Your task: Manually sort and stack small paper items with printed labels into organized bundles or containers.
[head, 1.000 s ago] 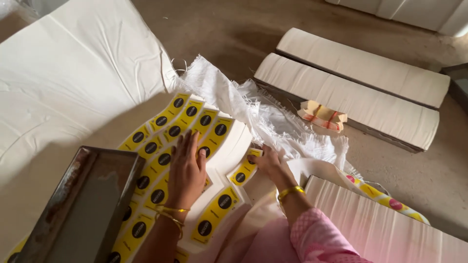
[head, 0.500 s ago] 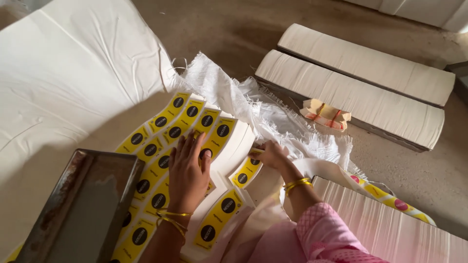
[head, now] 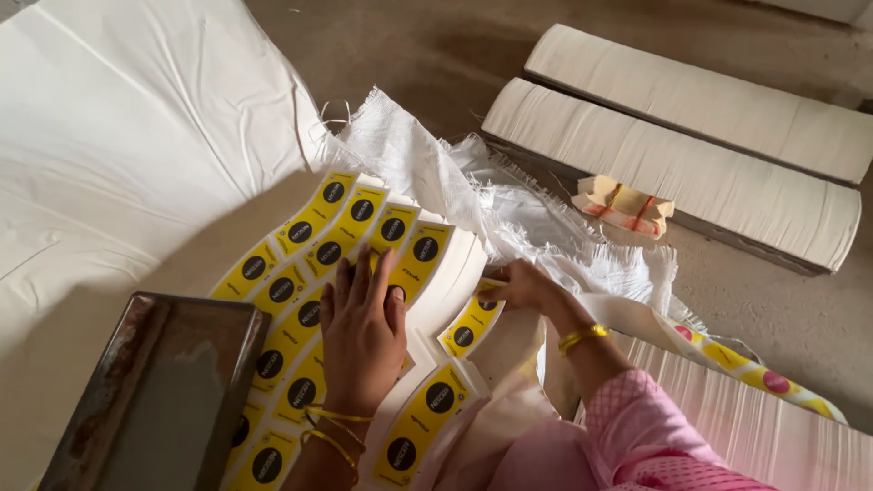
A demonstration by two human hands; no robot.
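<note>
My left hand (head: pixel 364 332) lies flat, fingers spread and gripping nothing, on the fanned rows of yellow paper labels with black round marks (head: pixel 314 264), pressing them down so that the curved stacks hold their overlap and do not slide apart. My right hand (head: pixel 520 286) is pinched on the top end of one narrow strip of yellow labels (head: pixel 468 327), which lies just beside the white edge of the fanned stack and apart from the rows under my other palm; I hold it by its end, it seems, because that leaves the printed faces uncovered. Another short bundle of the same labels (head: pixel 420 425) sits near my left wrist. A rusty rectangular metal tray (head: pixel 155 391) rests at the left, touching the outer row, probably as a weight or a stop. Beneath everything lies a frayed white woven sack cloth (head: pixel 427 173), keeping the paper off the dusty concrete floor (head: pixel 436 55). Beyond it, well apart, two long blocks of stacked white paper (head: pixel 691 136) lie side by side, with a small tied bundle of tan paper (head: pixel 623 205) against the nearer one.
</note>
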